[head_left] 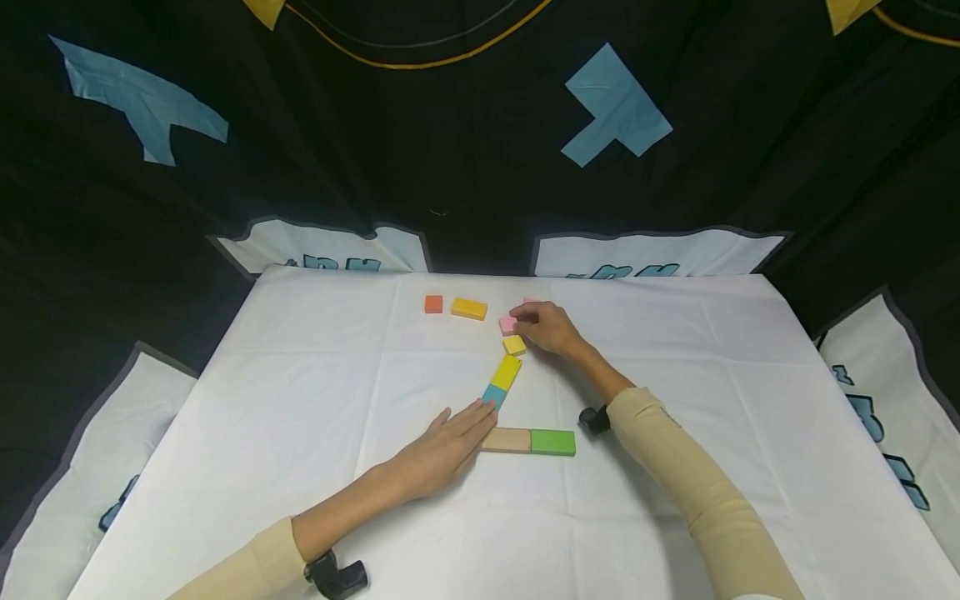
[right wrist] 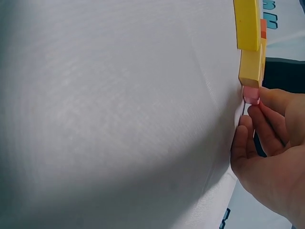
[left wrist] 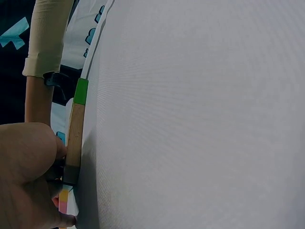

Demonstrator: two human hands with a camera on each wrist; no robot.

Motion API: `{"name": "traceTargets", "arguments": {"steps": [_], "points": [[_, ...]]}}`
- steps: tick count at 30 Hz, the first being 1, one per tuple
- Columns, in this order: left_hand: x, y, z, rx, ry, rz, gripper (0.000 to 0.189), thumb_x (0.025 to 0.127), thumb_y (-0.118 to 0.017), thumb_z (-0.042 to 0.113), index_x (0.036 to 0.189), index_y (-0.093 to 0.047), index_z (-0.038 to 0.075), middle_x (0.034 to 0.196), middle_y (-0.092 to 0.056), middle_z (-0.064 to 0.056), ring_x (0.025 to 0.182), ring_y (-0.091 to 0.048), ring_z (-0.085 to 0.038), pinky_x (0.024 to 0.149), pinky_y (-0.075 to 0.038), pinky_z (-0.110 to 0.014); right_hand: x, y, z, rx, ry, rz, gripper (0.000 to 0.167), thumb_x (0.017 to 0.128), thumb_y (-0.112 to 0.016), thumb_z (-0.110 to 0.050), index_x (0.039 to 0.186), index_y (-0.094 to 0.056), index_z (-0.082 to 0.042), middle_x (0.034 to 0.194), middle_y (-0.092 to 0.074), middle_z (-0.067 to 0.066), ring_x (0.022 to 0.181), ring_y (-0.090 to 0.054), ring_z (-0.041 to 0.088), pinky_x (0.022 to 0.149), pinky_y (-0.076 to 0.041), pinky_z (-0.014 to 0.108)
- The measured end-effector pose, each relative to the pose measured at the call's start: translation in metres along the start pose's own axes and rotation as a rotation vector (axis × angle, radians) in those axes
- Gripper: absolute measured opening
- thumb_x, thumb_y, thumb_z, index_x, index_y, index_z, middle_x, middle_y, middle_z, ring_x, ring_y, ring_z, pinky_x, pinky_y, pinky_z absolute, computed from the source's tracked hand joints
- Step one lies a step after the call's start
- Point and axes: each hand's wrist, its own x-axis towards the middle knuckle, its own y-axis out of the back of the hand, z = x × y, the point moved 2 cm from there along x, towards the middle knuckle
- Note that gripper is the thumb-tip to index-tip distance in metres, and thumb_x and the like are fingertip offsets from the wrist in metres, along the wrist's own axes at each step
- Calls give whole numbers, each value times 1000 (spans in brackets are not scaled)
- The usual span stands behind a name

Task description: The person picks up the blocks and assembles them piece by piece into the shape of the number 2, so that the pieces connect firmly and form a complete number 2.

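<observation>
My right hand (head_left: pixel 549 327) pinches a small pink block (head_left: pixel 507 325) at the far end of a crooked row of blocks. In the right wrist view, thumb and forefinger close on that pink block (right wrist: pixel 251 94), just past a pale yellow block (right wrist: pixel 250 67). The row runs toward me through a small yellow block (head_left: pixel 514 345), a longer yellow one (head_left: pixel 506 372) and a blue one (head_left: pixel 495 395). My left hand (head_left: pixel 444 450) lies with straight fingers, their tips at the blue block and over the left end of a plain wooden block (head_left: pixel 506 440).
A green block (head_left: pixel 552 442) adjoins the wooden one. Farther back on the white-covered table (head_left: pixel 285 400) lie an orange block (head_left: pixel 433 304) and an amber block (head_left: pixel 468 309). Another pink block (head_left: pixel 529 300) shows partly behind my right hand. Black curtains hang beyond the table.
</observation>
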Motion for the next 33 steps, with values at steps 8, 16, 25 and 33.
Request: {"name": "traceTargets", "arguments": {"steps": [8,16,25,33], "points": [[1,2,0,6,-10,9,49,106,-49,18,151,-40,2,160,-31,-11,148,-25,-27,111,-30,-60,0,1,0,13,-7,-18,32,99,-64,-18,130,-68,-13,128,-65,7,111,-57,24,101,-48,35],[1,2,0,10,-17,17,49,106,-50,17,151,-40,2,160,-32,-12,148,-26,-27,111,-30,-59,-1,1,-1,34,-4,-24,30,99,-65,-18,128,-70,-14,129,-65,6,115,-57,25,101,-48,36],[1,1,0,16,-14,11,48,106,-50,17,151,-41,2,159,-32,-12,147,-26,-27,111,-31,-59,-2,-1,0,41,-2,-34,28,99,-64,-18,127,-71,-14,128,-65,6,114,-57,25,100,-49,37],[0,1,0,13,-13,5,49,106,-50,17,151,-40,2,159,-32,-12,148,-25,-26,111,-31,-59,-5,0,-1,45,25,-39,28,100,-62,-14,126,-71,-11,128,-66,7,115,-57,25,100,-49,36]]}}
